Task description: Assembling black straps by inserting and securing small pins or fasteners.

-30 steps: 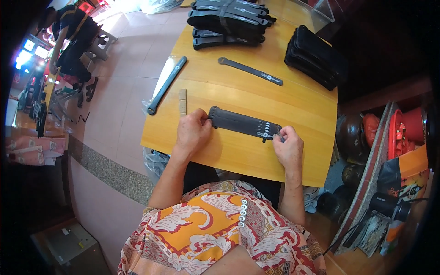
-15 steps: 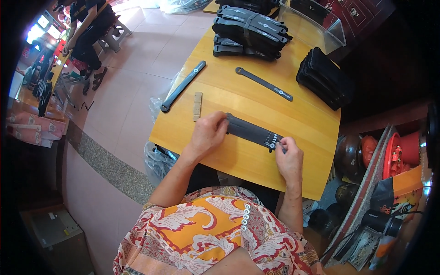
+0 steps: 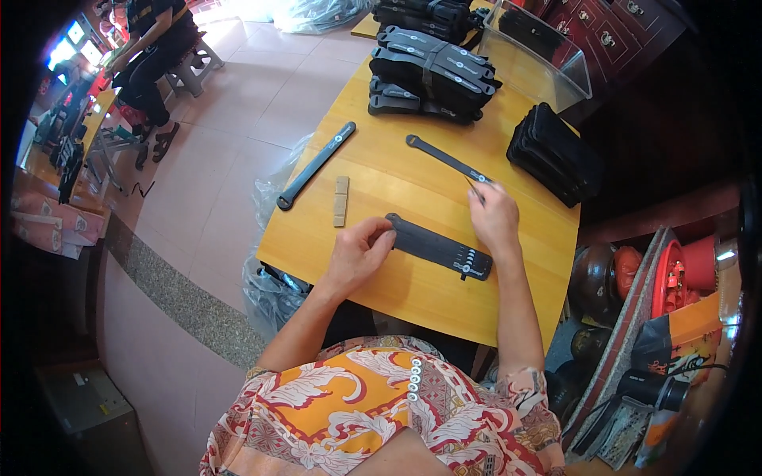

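Fingers of the left hand curl narrowly onto the near end of a black ribbed strap lying flat on the yellow bench. Right hand pinches the tip of a thin black strip further back. Two small tan blocks lie well left.

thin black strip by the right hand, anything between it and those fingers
Nothing visible does. The right hand has its fingertips at the near end of the thin black strip, with only bare wooden table around them. The left hand rests on the wide black strap.
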The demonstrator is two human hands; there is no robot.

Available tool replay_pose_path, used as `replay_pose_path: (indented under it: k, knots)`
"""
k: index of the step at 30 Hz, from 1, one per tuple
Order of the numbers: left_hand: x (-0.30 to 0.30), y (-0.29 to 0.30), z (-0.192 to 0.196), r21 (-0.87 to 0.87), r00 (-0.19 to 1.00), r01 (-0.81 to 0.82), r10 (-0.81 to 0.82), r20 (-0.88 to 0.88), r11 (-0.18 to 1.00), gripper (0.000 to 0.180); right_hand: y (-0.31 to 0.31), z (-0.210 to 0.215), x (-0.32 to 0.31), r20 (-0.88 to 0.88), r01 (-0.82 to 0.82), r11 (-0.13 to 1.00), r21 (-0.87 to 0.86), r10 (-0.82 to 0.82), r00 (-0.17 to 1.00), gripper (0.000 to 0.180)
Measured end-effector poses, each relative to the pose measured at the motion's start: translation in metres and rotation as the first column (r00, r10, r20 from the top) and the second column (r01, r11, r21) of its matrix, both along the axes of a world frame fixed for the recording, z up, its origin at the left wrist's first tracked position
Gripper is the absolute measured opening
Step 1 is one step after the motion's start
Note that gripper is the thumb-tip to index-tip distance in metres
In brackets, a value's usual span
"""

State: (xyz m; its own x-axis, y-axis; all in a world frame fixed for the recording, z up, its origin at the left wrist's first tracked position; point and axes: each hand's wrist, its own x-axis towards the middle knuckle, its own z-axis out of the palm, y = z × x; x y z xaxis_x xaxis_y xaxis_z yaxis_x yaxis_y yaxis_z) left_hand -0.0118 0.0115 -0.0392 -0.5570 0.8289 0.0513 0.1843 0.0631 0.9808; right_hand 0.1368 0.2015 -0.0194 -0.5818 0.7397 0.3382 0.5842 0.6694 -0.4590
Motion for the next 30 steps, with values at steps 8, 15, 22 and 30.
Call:
replay_pose_path:
  k: [8, 15, 22, 30]
  knots:
    - [-0.003, -0.027, -0.002, -0.02, 0.996, 0.047, -0.049, -0.081, 0.999, 0.017, 0.029, -0.025, -0.033, 0.293, 0.017, 0.991, 0.133, -0.055, 0.954, 0.009]
    - [0.004, -0.02, 0.01, 0.106, 0.981, -0.073, 0.052, 0.188, 0.992, 0.028, -0.042, 0.033, 0.015, 0.123, -0.184, 0.982, 0.043, 0.178, 0.976, 0.004]
    - [0.009, -0.03, 0.007, 0.168, 0.989, 0.147, -0.147, -0.016, 0.975, 0.018, -0.108, 0.035, 0.055, 0.035, -0.325, 0.934, -0.152, 0.333, 0.942, 0.008]
    - [0.006, -0.049, 0.004, 0.065, 0.904, 0.057, -0.08, 0.42, 0.996, 0.02, -0.108, 0.014, 0.113, -0.026, -0.168, 0.91, -0.378, 0.171, 0.985, 0.011]
